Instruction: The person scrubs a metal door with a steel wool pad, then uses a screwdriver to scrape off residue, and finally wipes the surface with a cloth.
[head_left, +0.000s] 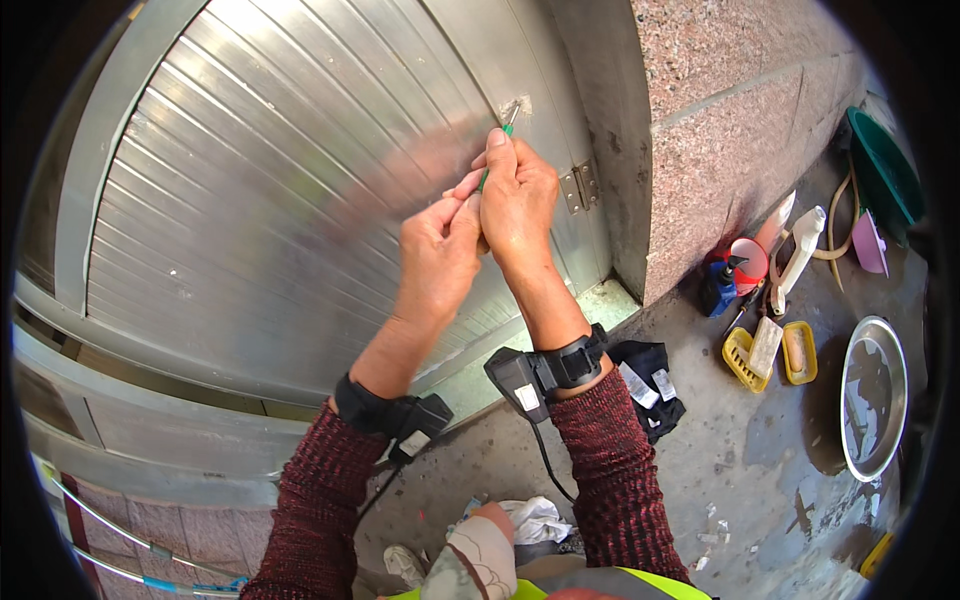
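A slim screwdriver-like tool (508, 129) with a green handle and a thin metal shaft is held in both hands. My right hand (521, 191) is closed around its handle, thumb lying near the shaft. Lower down, the fingers of my left hand (442, 255) pinch the handle's back end, which is partly hidden. The metal tip points at a pale, rough residue patch (523, 107) on the ribbed metal door (285, 210). Whether the tip touches the door cannot be told from this angle.
A hinge (580, 187) joins the door to its frame beside a granite wall (720, 150). On the ground stand a blue pump bottle (720, 289), a red cup (750, 262), yellow soap dishes (800, 352), a metal basin (855, 405) with water and a black cloth (656, 427).
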